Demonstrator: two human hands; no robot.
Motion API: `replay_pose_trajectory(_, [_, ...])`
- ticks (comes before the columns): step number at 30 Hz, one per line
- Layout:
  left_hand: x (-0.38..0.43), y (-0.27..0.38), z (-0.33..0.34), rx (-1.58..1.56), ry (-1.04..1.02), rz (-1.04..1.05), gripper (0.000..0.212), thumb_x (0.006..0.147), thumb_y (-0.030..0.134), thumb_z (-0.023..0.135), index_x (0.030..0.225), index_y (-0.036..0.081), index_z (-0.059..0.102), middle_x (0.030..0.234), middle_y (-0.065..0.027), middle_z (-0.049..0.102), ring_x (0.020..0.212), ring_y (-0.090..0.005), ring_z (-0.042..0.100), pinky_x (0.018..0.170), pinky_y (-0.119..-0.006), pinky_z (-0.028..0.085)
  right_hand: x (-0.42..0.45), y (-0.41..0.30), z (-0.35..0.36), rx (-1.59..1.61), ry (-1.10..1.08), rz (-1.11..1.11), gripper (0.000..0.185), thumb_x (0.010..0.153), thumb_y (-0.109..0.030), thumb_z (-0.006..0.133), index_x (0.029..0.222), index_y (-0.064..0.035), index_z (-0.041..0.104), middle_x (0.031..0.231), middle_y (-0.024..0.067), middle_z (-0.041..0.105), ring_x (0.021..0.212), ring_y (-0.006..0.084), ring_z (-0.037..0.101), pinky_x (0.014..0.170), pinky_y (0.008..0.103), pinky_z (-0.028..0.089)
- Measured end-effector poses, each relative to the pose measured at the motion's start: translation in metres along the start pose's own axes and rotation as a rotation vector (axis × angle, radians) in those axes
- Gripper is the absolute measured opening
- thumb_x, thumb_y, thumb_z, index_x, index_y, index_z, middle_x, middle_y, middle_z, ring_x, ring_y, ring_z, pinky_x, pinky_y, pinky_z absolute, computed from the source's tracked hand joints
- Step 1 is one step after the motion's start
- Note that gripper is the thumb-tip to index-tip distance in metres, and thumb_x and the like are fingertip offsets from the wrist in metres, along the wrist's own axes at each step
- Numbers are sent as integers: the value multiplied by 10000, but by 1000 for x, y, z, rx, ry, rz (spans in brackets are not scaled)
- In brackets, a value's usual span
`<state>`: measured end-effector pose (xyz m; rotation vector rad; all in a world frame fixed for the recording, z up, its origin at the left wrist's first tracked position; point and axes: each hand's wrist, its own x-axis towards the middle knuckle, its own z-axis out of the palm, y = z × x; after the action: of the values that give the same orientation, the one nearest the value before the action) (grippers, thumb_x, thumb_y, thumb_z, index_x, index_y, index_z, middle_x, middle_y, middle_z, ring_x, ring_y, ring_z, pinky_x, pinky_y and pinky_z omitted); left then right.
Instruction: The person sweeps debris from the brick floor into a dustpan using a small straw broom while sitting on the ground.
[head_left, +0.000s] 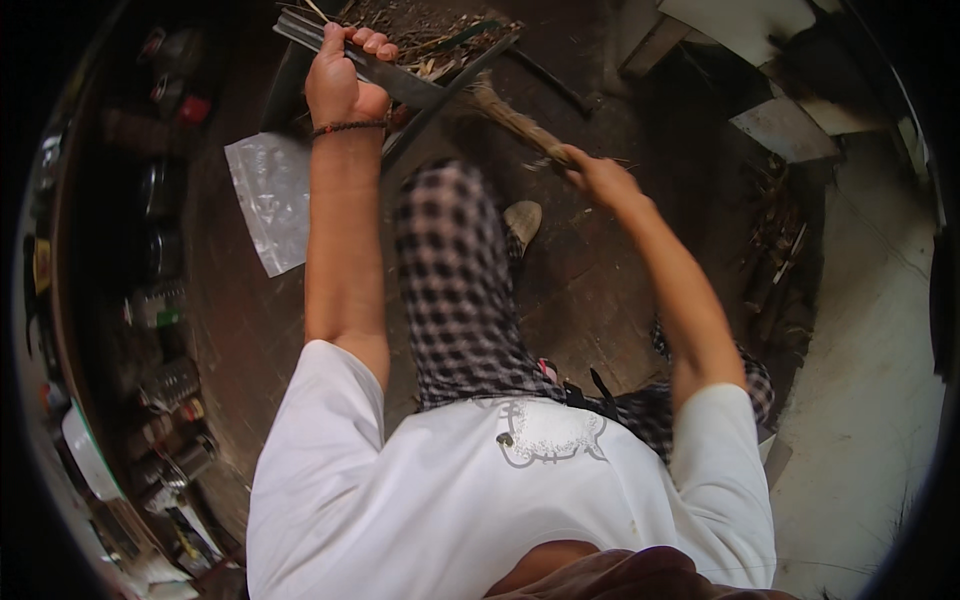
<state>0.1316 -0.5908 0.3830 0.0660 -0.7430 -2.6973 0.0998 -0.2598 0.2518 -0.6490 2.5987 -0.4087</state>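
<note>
My left hand (341, 81) is closed around the dark, flat bar-like handle (412, 86) of a dustpan-like scoop. Dry twigs, straw and leaf scraps (431, 41) lie in the scoop, behind its straight dark rim (480, 66). In my right hand (606, 178) is a short straw hand broom (517, 120), gripped at its near end. The broom slants up and left, its blurred bristle end close to the rim of the scoop. Whether the bristles touch the rim, I cannot tell.
A clear plastic bag (268, 206) lies on the brown floor left of my knee. Bottles and jars (161, 307) line the left side. Twigs and scraps (776, 225) lie along the pale ledge (862, 300) at right, below loose pale slabs (784, 129). A dark rod (553, 81) extends beyond the scoop.
</note>
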Motion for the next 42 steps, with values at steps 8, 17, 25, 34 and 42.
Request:
replay_pose_trajectory(8, [38, -68, -2, -114, -123, -202, 251, 982, 253, 394, 819, 66, 434, 727, -36, 381, 652, -157, 381, 608, -298, 372, -69, 98, 53, 133, 20, 242, 453, 857, -243, 509, 1303, -236, 427, 1012, 235, 610, 962, 387, 579, 820, 463, 452])
replay_pose_trajectory(17, [35, -75, 5, 72, 217, -33, 240, 955, 235, 457, 810, 46, 430, 702, -50, 426, 603, -177, 423, 521, -335, 386, -195, 39, -79, 338, 39, 301, 442, 917, -173, 484, 1338, -70, 399, 1112, 242, 583, 1087, 383, 534, 875, 380, 436])
replay_pose_trajectory(25, [32, -58, -4, 117, 351, 2, 231, 942, 218, 492, 813, 34, 437, 692, -57, 439, 585, -165, 434, 488, -306, 397, 164, 107, -75, 136, 311, 119, 457, 873, -246, 489, 1292, -68, 450, 1166, 231, 560, 1098, 391, 518, 894, 411, 433])
replay_pose_trajectory(34, [21, -54, 16, 156, 367, -45, 222, 973, 240, 432, 844, 59, 445, 722, -30, 393, 634, -140, 390, 542, -274, 370, 219, 154, -41, 8, 33, 132, 388, 904, -195, 437, 1264, -53, 469, 1110, 217, 586, 1044, 367, 553, 887, 393, 429])
replay_pose_trajectory(42, [34, -51, 23, 7, 323, -53, 238, 961, 234, 454, 808, 58, 412, 718, -52, 418, 618, -158, 421, 527, -306, 388, -20, 80, -217, -147, -194, 202, 438, 907, -146, 487, 1338, -140, 407, 1037, 213, 614, 993, 382, 577, 809, 417, 443])
